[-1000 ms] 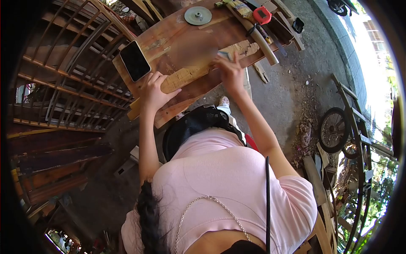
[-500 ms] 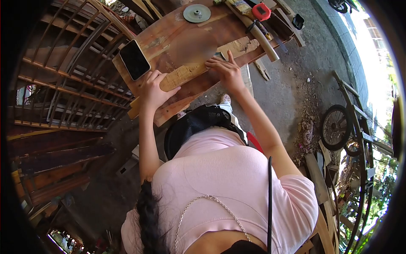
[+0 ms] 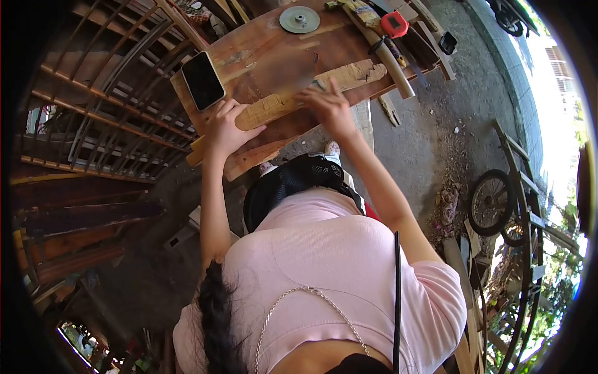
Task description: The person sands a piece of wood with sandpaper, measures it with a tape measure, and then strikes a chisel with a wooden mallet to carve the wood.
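Note:
A long, narrow wooden board [image 3: 269, 111] with a rough, worn surface lies slantwise along the near side of the wooden table [image 3: 233, 43]. My left hand [image 3: 229, 128] grips its left part, the thumb along the near edge and the fingers over the top. Around the middle of the board is my right hand [image 3: 327, 112], somewhat blurred, its fingers bent down onto the wood. A small pale-green edge shows beside these fingers; what it belongs to is mostly hidden. Just beyond my left hand lies a phone [image 3: 203, 81] with a dark screen.
A grey metal disc [image 3: 299, 20] lies at the table's far side. A red tape measure [image 3: 394, 24], a wooden roller-like rod [image 3: 398, 78] and several tools crowd the right end. Wooden slatted frames [image 3: 118, 93] stand at left. A wheel [image 3: 492, 202] leans at right.
My right hand has slid slightly left along the board, and its raised finger has come lower. My left hand keeps its hold. The whole view has shifted a little.

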Tool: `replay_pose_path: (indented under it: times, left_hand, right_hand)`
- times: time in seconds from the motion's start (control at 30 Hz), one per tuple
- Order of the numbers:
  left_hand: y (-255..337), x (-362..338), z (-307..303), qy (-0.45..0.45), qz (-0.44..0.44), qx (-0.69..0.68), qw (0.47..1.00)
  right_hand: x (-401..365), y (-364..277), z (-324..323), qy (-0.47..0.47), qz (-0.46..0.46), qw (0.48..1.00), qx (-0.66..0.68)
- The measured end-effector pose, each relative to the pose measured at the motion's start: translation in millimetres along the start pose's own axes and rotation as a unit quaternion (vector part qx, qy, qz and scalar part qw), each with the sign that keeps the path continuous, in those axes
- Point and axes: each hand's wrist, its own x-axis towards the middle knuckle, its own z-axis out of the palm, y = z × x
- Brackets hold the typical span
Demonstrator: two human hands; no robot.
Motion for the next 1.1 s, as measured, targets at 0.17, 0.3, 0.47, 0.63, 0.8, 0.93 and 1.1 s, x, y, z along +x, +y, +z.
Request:
replay_pose_path:
  times: [0.17, 0.3, 0.47, 0.63, 0.8, 0.93, 1.1]
  left_hand:
    - [1.4, 0.0, -0.6, 0.004, -0.014, 0.000, 1.000]
    - [4.4, 0.3, 1.3, 0.004, -0.026, 0.015, 1.000]
    - [21.7, -3.6, -0.8, 0.002, -0.067, 0.015, 0.998]
    - [90.3, -4.4, 30.4, 0.091, -0.049, -0.041, 0.994]
    - [114.1, 3.5, 77.8, 0.121, -0.070, 0.034, 0.990]
    - [102.0, -6.5, 84.3, 0.142, -0.095, 0.122, 0.978]
    - [53.6, -71.6, 42.4, 0.220, -0.311, 0.247, 0.891]
  right_hand:
    - [-4.7, 70.6, -51.5, 0.096, 0.106, 0.986, -0.085]
    - [6.5, 11.8, -12.2, 0.039, 0.105, 0.994, -0.004]
    - [13.8, -29.0, 20.5, -0.050, 0.026, 0.995, 0.084]
    - [22.8, -28.3, -8.6, -0.065, 0.061, 0.956, 0.279]
    - [34.8, 9.1, -44.0, -0.016, 0.042, 0.979, 0.201]
    - [34.9, 53.2, -47.8, -0.108, 0.042, 0.986, 0.122]
    - [37.6, 59.0, -46.1, -0.107, -0.003, 0.986, 0.129]
